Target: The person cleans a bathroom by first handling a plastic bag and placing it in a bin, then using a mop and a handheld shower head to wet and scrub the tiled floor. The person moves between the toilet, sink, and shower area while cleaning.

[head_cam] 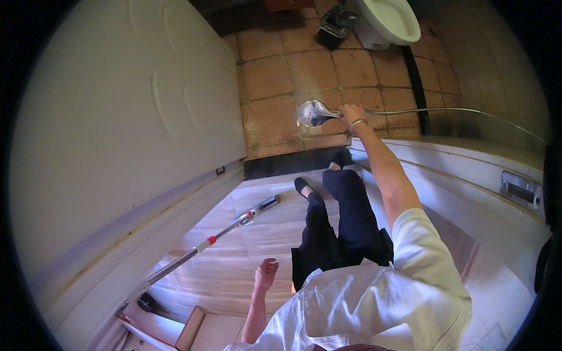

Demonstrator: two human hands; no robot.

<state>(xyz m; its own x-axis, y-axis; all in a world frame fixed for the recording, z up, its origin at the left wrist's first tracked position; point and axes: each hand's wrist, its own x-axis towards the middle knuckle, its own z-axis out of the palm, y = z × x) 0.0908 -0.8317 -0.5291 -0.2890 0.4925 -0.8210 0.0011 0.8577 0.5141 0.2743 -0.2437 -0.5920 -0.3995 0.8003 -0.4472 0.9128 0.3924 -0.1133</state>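
Observation:
My right hand (352,116) grips the handle of a chrome shower head (312,113), reaching out over the orange-brown tiled floor (268,79). From the handle a thin shower hose (434,109) runs off to the right. A bangle circles that wrist. My left hand (266,274) hangs low at my side with nothing in it, fingers slightly curled, above the pale wood-look floor (259,245). To its upper left, a mop (219,234) with a metal pole and red collars leans with its head on that floor.
A dark door sill (294,162) separates the two floors, near my feet. A white panelled door (131,105) stands on the left; a door frame with a metal strike plate (521,191) is on the right. Beyond are a lined bin (336,26) and a white toilet (390,19).

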